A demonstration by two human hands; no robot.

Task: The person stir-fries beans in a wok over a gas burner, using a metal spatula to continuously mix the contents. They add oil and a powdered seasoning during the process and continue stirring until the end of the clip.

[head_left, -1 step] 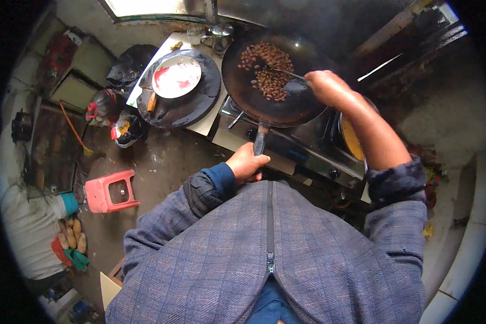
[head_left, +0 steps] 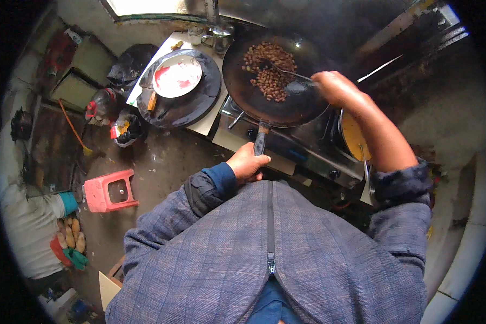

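A dark wok [head_left: 302, 105] sits on a steel gas stove [head_left: 302, 148], holding a heap of small brown pieces [head_left: 270, 83], perhaps nuts or beans. My left hand [head_left: 247, 162] grips the wok's handle [head_left: 260, 140] near the stove's front. My right hand [head_left: 335, 89] is closed on the handle of a metal spatula [head_left: 294, 73], whose head is in the brown pieces and partly hidden by them. Beside the stove's right end, under my right forearm, is a pan [head_left: 352, 141] with yellow content and a metal handle standing in it.
Left of the wok, a white plate [head_left: 176, 75] and wooden-handled cleaver [head_left: 152, 100] lie on a round black board [head_left: 205, 100]. Behind stand a steel pot [head_left: 221, 38] and glass cup [head_left: 195, 35]. A red stool [head_left: 94, 194], bottle [head_left: 102, 105] and bags [head_left: 128, 129] are on the left.
My right hand and forearm have shifted slightly right with the spatula, and the brown pieces have moved a little. More of the handle in the yellow pan shows. My left hand is unchanged.
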